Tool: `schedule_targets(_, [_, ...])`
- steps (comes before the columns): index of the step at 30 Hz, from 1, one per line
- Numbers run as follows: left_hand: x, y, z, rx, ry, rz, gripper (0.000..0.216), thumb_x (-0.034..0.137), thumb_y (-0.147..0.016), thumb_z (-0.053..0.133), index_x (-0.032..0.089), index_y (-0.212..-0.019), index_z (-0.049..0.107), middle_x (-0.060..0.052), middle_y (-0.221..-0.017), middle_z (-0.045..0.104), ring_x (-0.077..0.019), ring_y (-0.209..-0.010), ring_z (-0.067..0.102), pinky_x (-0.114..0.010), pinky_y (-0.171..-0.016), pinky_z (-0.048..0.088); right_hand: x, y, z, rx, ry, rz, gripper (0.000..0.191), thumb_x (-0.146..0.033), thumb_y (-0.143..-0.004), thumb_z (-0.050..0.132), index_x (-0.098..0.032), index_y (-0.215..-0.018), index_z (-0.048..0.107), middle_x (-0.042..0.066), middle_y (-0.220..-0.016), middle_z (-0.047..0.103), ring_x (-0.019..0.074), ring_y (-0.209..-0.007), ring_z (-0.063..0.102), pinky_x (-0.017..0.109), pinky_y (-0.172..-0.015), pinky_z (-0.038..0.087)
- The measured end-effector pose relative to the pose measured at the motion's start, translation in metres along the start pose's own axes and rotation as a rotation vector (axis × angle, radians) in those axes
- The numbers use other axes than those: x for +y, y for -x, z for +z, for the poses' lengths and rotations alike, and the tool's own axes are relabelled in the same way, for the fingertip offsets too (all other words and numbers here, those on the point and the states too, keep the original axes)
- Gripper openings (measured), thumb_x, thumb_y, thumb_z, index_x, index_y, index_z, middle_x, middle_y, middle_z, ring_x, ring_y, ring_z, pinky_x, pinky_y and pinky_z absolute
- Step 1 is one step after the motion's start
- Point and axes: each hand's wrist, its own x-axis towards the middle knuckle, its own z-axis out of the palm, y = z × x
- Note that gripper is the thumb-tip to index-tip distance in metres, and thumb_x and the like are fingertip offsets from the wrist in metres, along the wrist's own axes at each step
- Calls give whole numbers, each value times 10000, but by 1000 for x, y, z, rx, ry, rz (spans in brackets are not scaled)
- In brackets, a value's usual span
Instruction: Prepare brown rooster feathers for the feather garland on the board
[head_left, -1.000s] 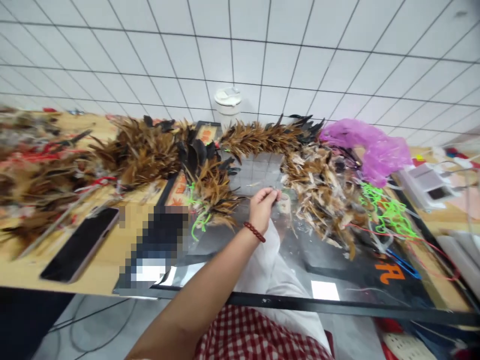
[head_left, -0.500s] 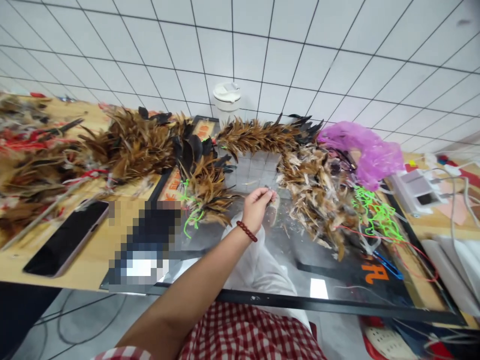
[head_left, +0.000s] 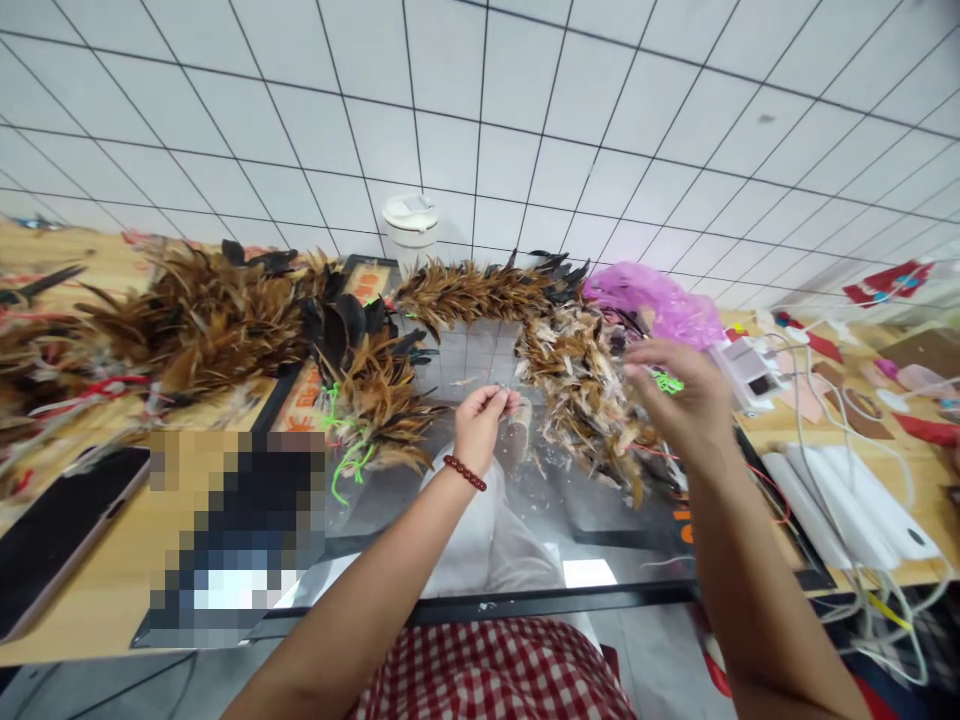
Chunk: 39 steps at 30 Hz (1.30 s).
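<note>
My left hand (head_left: 480, 428), with a brown bead bracelet (head_left: 465, 473) at its wrist, is held over the glass panel (head_left: 480, 352). Its thumb and fingers are pinched together, and whatever small thing they grip is too small to make out. On the right my right hand (head_left: 686, 395) hovers, blurred by motion, in front of bright green ties (head_left: 664, 381); its fingers are too smeared to read. Between my hands lies a loose heap of pale brown feathers (head_left: 577, 390). A bundle of brown and black feathers with green ties (head_left: 379, 380) rests left of my left hand.
A long feather bundle (head_left: 480, 292) lies at the back beside a white lidded tub (head_left: 411, 225). More brown feathers (head_left: 225, 315) cover the left side, near a phone (head_left: 67, 530). A purple plastic bag (head_left: 660, 300), white cables and white blocks (head_left: 862, 505) are at right.
My right hand has come into view from the right, by the green ties. My left hand stays pinched in nearly the same place over the glass. The view has shifted to the right.
</note>
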Motion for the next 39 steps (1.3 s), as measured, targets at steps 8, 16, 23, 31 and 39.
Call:
schedule_targets(8, [17, -9, 13, -10, -5, -67, 220, 212, -604, 760, 136, -758, 622, -44, -689, 693, -108, -602, 627, -246, -617, 493, -10, 45, 32, -465, 165, 135, 157, -310, -858, 577, -252, -789, 705, 16, -861, 705, 188, -885, 613, 322, -772, 373])
schedule_targets(16, [1, 0, 6, -99, -64, -51, 210, 249, -618, 747, 135, -737, 619, -34, -683, 678, -106, -611, 617, -255, -640, 493, -18, 65, 33, -435, 412, 241, 148, -325, -851, 574, -235, -819, 687, 43, -902, 681, 237, -911, 582, 343, -752, 313])
schedule_targets(23, [-5, -2, 1, -108, -88, 14, 212, 281, -625, 760, 145, -745, 649, -25, -703, 691, -109, -626, 616, -267, -668, 497, -24, 32, 50, -418, 252, -1, 197, -220, -923, 457, -185, -912, 651, 61, -842, 661, 181, -794, 566, 301, -714, 334])
schedule_targets(31, [-8, -3, 0, -85, -143, 60, 194, 267, -618, 774, 144, -747, 698, -24, -740, 705, -106, -680, 625, -257, -724, 501, -31, 3, 82, -413, -147, -245, 269, -110, -899, 438, -196, -1022, 661, 70, -931, 669, 187, -906, 595, 319, -826, 446])
schedule_targets(39, [-6, -3, 2, -54, -85, -38, 294, 309, -552, 817, 133, -753, 693, -19, -711, 686, -128, -637, 635, -292, -615, 557, -31, 8, 104, -155, -377, -42, 196, -179, -849, 577, -226, -1008, 680, 37, -965, 732, 172, -884, 675, 319, -827, 509])
